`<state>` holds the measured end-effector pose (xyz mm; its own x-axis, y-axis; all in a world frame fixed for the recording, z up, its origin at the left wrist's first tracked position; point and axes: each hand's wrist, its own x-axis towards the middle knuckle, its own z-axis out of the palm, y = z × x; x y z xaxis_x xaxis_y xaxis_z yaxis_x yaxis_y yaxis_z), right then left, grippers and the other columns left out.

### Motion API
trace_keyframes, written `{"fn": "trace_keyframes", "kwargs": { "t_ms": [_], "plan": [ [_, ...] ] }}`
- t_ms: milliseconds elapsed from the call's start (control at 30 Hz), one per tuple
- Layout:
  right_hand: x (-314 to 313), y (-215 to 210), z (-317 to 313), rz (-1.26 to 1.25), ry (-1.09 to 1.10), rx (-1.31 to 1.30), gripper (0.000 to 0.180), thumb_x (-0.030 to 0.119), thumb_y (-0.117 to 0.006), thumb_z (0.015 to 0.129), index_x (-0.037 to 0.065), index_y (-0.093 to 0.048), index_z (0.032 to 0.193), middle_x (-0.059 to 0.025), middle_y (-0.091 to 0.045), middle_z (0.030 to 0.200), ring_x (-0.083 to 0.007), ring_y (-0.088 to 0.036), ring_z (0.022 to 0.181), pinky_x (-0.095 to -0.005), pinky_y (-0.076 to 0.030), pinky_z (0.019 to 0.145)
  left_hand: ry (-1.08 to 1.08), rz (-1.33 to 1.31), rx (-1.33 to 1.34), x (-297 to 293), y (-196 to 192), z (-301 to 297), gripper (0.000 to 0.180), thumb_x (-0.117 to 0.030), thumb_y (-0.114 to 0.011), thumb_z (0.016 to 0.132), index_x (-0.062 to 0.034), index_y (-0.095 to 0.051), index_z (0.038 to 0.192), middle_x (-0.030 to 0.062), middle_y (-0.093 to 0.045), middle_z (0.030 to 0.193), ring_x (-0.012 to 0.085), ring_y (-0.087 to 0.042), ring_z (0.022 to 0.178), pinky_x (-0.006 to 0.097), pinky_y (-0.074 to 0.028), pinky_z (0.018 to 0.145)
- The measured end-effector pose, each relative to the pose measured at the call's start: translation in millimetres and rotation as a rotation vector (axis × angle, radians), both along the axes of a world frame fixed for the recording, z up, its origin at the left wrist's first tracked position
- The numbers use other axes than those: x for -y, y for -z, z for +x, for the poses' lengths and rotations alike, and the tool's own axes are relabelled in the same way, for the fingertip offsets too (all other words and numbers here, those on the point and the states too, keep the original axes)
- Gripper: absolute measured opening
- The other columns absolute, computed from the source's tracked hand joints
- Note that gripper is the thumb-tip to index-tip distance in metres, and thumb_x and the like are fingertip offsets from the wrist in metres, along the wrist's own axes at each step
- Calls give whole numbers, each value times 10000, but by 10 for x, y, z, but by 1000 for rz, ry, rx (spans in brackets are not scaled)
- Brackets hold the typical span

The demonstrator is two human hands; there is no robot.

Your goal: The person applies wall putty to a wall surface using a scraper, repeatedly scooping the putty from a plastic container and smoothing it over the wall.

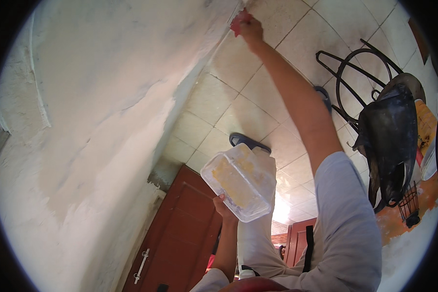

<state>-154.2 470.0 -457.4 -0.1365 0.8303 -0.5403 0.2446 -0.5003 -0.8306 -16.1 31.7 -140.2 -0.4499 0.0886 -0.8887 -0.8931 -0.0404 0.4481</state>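
My left hand (223, 206) grips the lower left rim of a translucent plastic tub (250, 192). Yellowish and whitish residue coats the tub's inside, and it is tilted in front of my legs. My right arm stretches far forward. At its end my right hand (252, 31) is closed on a small flat red scraper (240, 21), held at the lower edge of the wall (117, 82), where it meets the floor. That wall carries uneven whitish and beige patches of plaster, with a crack running across it.
On the right stands a black metal-framed chair (348, 73) with a black bag (389, 136) draped over it. A reddish-brown door (182, 224) is at lower left beside the wall. Light square tiles (246, 114) cover the floor. Dark sandals (249, 142) are on my feet.
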Motion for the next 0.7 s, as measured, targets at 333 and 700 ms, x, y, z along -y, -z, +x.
{"fn": "trace_keyframes", "kwargs": {
  "t_ms": [333, 700],
  "plan": [
    [796, -605, 117, 51, -131, -167, 185, 158, -608, 947, 26, -727, 996, -112, -755, 935, -202, -711, 758, -313, -560, 692, 12, -117, 36, -64, -118, -20, 729, -345, -603, 761, 7, -491, 1390, 158, -640, 1252, 315, -647, 1115, 425, -549, 960],
    [-943, 308, -201, -290, -91, -577, 232, 177, -566, 937, 9, -715, 882, -105, -711, 791, -219, -678, 652, -339, -558, 590, 12, -87, 58, 57, -86, -8, 697, -332, -586, 780, 6, -497, 1384, 148, -647, 1234, 308, -652, 1092, 419, -558, 941]
  ]
}}
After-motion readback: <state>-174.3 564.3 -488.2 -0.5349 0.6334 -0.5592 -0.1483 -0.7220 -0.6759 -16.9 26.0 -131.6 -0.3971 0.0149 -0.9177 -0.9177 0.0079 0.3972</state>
